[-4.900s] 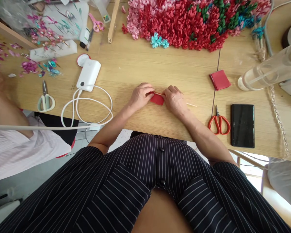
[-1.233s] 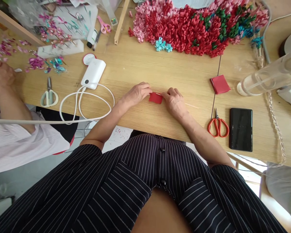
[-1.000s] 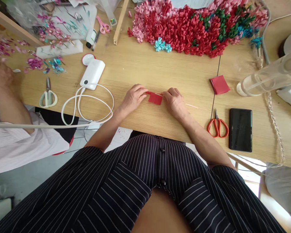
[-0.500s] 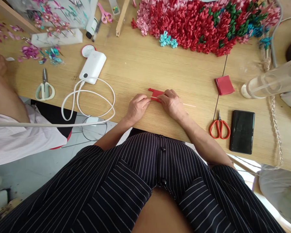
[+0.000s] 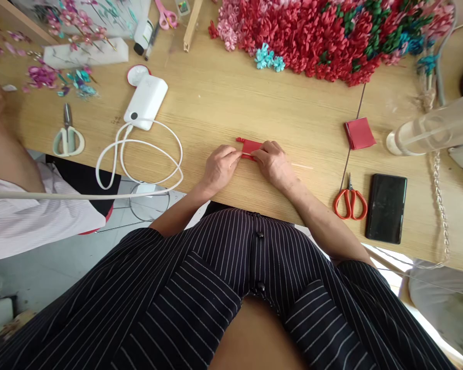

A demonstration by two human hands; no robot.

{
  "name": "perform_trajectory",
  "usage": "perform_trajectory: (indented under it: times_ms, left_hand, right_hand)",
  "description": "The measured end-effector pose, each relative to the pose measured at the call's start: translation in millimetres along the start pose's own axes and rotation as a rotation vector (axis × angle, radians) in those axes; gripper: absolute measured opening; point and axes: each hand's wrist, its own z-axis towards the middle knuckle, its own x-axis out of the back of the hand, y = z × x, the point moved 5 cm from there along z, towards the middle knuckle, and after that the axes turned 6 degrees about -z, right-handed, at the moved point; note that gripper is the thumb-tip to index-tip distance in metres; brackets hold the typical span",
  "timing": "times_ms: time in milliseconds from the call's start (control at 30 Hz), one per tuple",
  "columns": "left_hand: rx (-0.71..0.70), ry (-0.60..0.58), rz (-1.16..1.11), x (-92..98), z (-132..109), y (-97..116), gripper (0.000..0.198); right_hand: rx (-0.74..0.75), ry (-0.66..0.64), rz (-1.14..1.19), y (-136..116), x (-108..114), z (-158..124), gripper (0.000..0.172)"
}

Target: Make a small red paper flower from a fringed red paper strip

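Note:
Close to the table's front edge lies a small flat red piece (image 5: pixel 251 146), maybe cloth or paper, with a narrow rolled-looking red strip at its far left corner. A thin pale stick (image 5: pixel 302 166) runs across its near edge and pokes out to the right beneath my right hand. My left hand (image 5: pixel 220 167) is closed in a pinch at the stick's left end. My right hand (image 5: pixel 272 162) has its fingers bent together over the red piece and the stick, pressing them near the tabletop; its fingertips partly hide both.
Red-handled scissors (image 5: pixel 350 203), a black phone (image 5: pixel 386 208) and a stack of red squares (image 5: pixel 360 133) lie to the right. A white power bank (image 5: pixel 145 103) with looped cable is left. Red flowers (image 5: pixel 304 38) line the back. Another person's arm (image 5: pixel 7 144) rests far left.
The view has shifted slightly. Both hands keep nearly the same place and grip on the stick and red piece.

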Motion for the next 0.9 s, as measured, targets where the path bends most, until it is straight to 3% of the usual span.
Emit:
perform_trajectory:
  times_ms: [367,900]
  left_hand:
    - [0.046,0.005,0.024,-5.2,18,-1,0.013]
    - [0.065,-0.058,-0.014,-6.7,19,-4,0.021]
  right_hand:
    - [-0.001,0.022,0.003,1,-3,0,0.035]
    - [-0.029,-0.009,0.021,11,6,16,0.039]
